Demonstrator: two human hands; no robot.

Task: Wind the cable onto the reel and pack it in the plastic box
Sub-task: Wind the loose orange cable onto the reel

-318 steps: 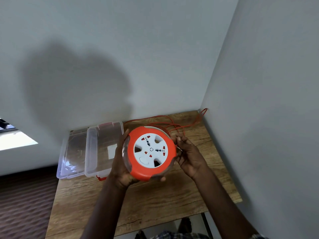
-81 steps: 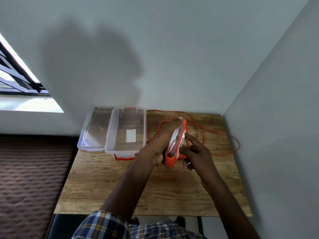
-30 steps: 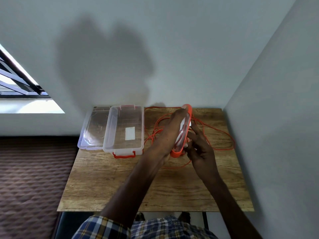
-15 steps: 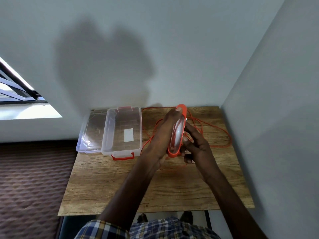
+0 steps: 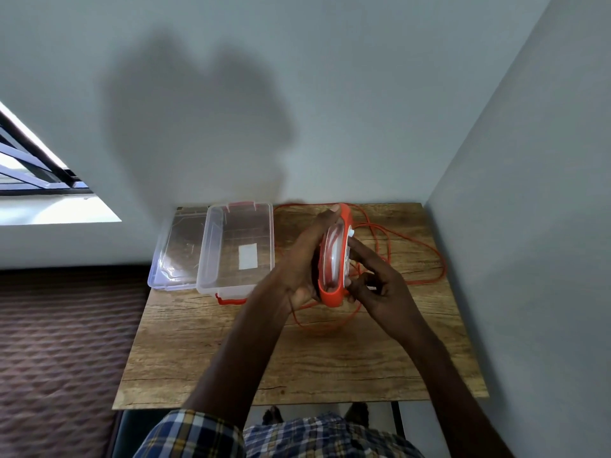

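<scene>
An orange cable reel (image 5: 334, 259) stands on edge above the wooden table (image 5: 297, 355), its white socket face turned right. My left hand (image 5: 302, 259) clasps the reel's left side, fingertips over the top rim. My right hand (image 5: 377, 285) presses on the socket face with curled fingers near the lower rim. Loose orange cable (image 5: 413, 252) lies in loops behind and right of the reel, with one loop hanging below it. The clear plastic box (image 5: 236, 249) sits open at the table's back left.
The box's clear lid (image 5: 175, 256) lies flat against its left side. Walls close off the table at the back and the right. A dark patterned floor lies to the left, and a window shows at the far left.
The reel has been turned from face-up to standing on edge. Over the last second it has stayed in both hands while my right fingers shifted on the socket face and the cable loops moved slightly.
</scene>
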